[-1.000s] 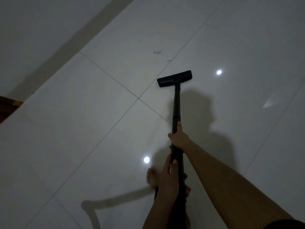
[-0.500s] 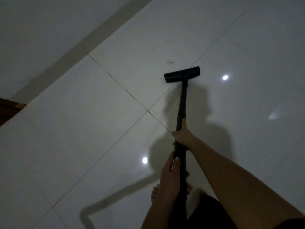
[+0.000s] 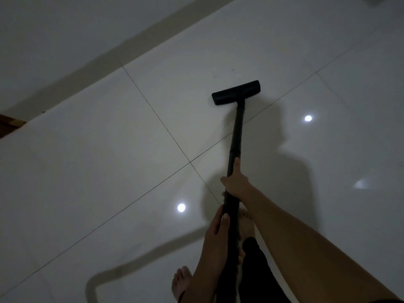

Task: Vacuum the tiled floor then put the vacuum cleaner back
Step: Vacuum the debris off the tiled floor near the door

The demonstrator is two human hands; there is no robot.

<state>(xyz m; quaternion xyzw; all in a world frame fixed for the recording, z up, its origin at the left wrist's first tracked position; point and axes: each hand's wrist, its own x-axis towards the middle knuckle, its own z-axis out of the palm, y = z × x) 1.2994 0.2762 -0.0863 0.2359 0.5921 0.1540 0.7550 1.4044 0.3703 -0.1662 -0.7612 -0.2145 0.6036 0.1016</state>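
On the white tiled floor (image 3: 109, 171), just past the crossing of two grout lines, I see the black floor nozzle (image 3: 236, 92) lying flat, with the black vacuum wand (image 3: 237, 132) running back from it toward me. My right hand (image 3: 235, 183) is wrapped around the wand farther down its length, and my left hand (image 3: 218, 235) is closed on it nearer my body, thumb laid along the tube. Both grips look firm on the wand. A bare foot (image 3: 180, 283) stands at the lower edge, and the wall (image 3: 43, 29) with its grey skirting (image 3: 98, 66) runs along the upper left.

I judge the vacuuming to be mid-way: the nozzle is out on open tile, and much floor toward the skirting remains around it. I cannot tell which tiles are already clean. The vacuum's body is out of view, so putting it back is not yet begun.
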